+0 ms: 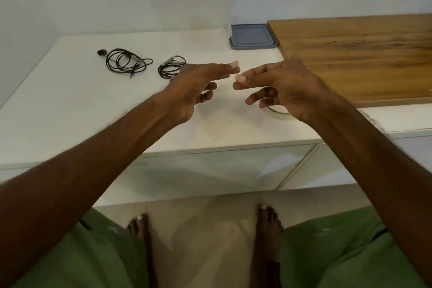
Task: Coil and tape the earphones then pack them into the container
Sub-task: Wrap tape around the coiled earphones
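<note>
Two black earphone sets lie on the white counter (70,100). The larger, loose coil (124,62) is at the far left. The smaller, tight coil (169,68) lies just behind my left hand (198,84). My left hand and my right hand (278,86) are raised over the counter, fingertips almost meeting, each pinching an end of a small clear strip of tape (236,74). A roll of clear tape (278,113) lies on the counter under my right hand, mostly hidden. The container (252,37), with a grey lid, stands at the back.
A wooden board (362,54) covers the counter's right side, next to the container. White walls stand behind and to the left. The counter's front edge runs below my forearms, with glossy cabinet fronts, a tiled floor and my bare feet beneath.
</note>
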Available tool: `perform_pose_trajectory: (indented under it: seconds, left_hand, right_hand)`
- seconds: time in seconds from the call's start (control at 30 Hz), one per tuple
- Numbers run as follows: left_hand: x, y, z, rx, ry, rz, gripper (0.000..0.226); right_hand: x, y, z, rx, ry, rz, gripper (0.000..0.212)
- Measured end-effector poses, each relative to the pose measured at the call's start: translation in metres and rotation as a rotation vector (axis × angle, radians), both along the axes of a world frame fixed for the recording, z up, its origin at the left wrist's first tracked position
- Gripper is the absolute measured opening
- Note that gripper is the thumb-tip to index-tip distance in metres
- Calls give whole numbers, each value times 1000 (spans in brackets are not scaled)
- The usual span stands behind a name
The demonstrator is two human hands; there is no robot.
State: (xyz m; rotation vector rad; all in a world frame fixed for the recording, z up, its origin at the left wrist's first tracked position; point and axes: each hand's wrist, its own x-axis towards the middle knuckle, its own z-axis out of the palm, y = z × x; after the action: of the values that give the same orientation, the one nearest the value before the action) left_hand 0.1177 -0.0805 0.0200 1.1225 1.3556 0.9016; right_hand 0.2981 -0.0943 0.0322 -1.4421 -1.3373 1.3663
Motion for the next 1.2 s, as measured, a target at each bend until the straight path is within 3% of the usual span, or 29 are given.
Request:
perform_pose_trajectory:
  seconds: [0.13,0.33,0.5,0.63,0.93,1.2]
  left_hand:
    - [-5,-8,-15,10,82,-41,26]
    - [-10,-17,-25,172,205,-186,4]
    - [-6,-26,-27,245,232,-325,7]
    - [-3,-32,-33,326,355,-396,15]
    - [1,-31,-32,330,487,-391,8]
    - [4,-30,-30,313,518,-373,17]
  right_hand:
    - [-7,-19,-5,-106,0,-66,22]
    - [-22,-54,-18,-201,81,-190,21]
    - [-26,-87,-30,-221,200,-319,17]
    - [-29,-107,-41,-213,243,-415,14]
    - [-43,-112,-50,-165,139,-568,12]
    - [-57,-114,-55,-98,1,-653,30]
